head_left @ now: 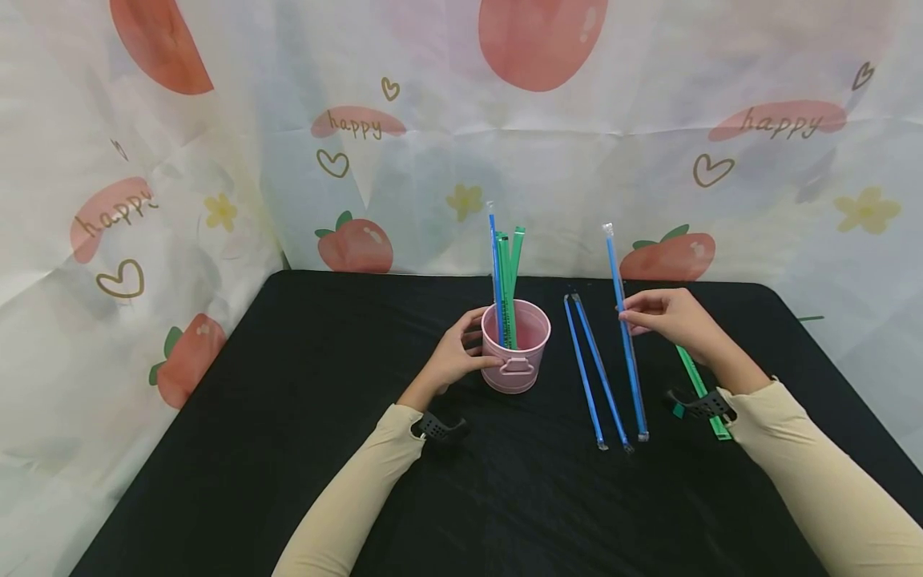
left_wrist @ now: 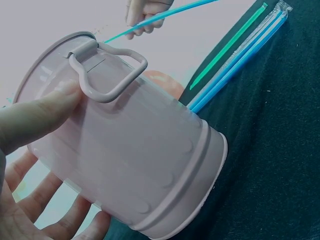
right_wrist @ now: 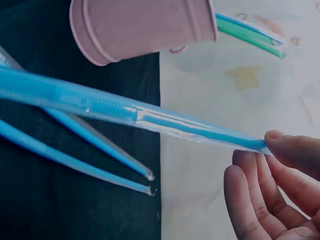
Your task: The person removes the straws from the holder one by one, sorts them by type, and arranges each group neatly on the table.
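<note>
Backdrop (head_left: 425, 184): "happy"-printed cloth behind your black-covered table (head_left: 360, 336).
Pink bucket (head_left: 517, 381): your left hand (head_left: 456, 351) grips its side, thumb and fingers spread around it; green straws (head_left: 508, 304) and 1 blue straw (head_left: 497, 272) stand inside.
Wrapped blue straw (head_left: 630, 353): tilted in your right hand's (head_left: 667, 315) thumb-and-finger pinch, right of 2 lying blue straws (head_left: 586, 377).

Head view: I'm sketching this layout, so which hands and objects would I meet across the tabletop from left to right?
Left hand → pink bucket → first unheld blue straw → second unheld blue straw → held blue straw → right hand.
</note>
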{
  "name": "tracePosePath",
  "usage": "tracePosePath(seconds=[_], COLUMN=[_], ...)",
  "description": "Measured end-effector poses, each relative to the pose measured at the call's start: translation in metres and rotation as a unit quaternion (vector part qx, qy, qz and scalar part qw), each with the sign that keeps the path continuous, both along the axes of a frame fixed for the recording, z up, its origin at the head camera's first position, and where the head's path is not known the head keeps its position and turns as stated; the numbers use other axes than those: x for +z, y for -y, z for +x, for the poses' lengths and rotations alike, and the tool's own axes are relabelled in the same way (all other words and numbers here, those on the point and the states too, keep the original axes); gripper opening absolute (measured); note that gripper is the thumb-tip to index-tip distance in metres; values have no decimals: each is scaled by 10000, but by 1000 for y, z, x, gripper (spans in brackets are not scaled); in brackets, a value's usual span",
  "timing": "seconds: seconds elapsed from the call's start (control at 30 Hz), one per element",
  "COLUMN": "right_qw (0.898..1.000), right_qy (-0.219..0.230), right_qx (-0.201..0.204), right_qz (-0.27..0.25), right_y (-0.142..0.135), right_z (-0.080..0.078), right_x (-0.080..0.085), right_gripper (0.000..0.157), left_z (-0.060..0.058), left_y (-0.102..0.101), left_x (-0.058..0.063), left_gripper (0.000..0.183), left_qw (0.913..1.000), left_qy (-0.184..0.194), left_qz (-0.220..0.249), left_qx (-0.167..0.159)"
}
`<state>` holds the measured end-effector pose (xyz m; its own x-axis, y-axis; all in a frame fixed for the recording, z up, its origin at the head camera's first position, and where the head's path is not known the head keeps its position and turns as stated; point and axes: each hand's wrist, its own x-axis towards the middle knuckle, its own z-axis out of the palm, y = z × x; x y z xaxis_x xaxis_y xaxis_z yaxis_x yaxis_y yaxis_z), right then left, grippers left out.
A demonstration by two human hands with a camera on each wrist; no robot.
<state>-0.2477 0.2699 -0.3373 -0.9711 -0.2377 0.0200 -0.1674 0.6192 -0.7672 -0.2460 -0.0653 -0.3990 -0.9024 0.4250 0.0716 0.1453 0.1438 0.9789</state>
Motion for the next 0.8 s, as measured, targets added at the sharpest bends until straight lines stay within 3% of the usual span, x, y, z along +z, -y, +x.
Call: tracePosePath(seconds=[0.27,0.5,0.8], right_qw=[9994,9993,9990], right_qy=[265,302,434], right_qx=[-36,17,84], right_qz=[202,220,18], right_y=[-7,-11,-12], right_z=[-9,-14,-20], right_x=[-13,-23,-33], right_gripper=[37,37,35], left_z=[-1,-17,-17], left_y=[0,-2,-2], left_x=[-2,-29,-29], left_gripper=[77,78,77], left_qw=[10000,9998,9996], left_qy=[-4,-153,-214], left_qz=[-12,23,-38], left_qx=[-16,127,195])
